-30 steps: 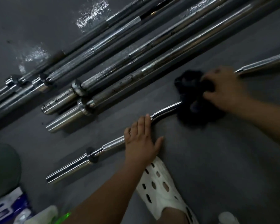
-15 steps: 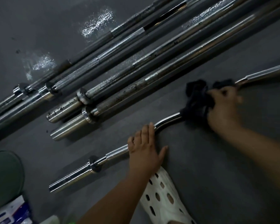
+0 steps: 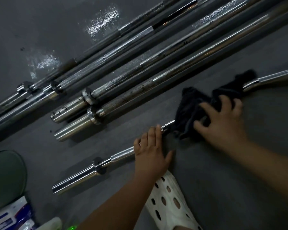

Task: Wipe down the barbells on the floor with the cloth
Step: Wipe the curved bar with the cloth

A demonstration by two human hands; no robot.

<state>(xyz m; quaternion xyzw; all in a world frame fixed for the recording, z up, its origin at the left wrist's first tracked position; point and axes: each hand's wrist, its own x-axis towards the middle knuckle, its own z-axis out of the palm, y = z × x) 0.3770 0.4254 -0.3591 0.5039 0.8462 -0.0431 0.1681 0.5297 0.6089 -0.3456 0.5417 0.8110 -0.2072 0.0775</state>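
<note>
Gripping the black cloth [image 3: 194,110] with curled fingers, the right hand [image 3: 223,121] bunches it around the bent middle of the curved barbell [image 3: 76,181], which lies on the grey floor [image 3: 223,188] nearest the person. The left hand [image 3: 151,152] lies flat on the same bar, just beside the cloth, with its fingers straight and together and the thumb spread aside. Four straight barbells [image 3: 140,90] lie side by side beyond it, apart from the cloth, some flecked with rust. A white perforated shoe [image 3: 171,203] shows beside the left forearm. A green object [image 3: 5,176] and a blue-and-white packet [image 3: 12,214] sit at the lower left.
</note>
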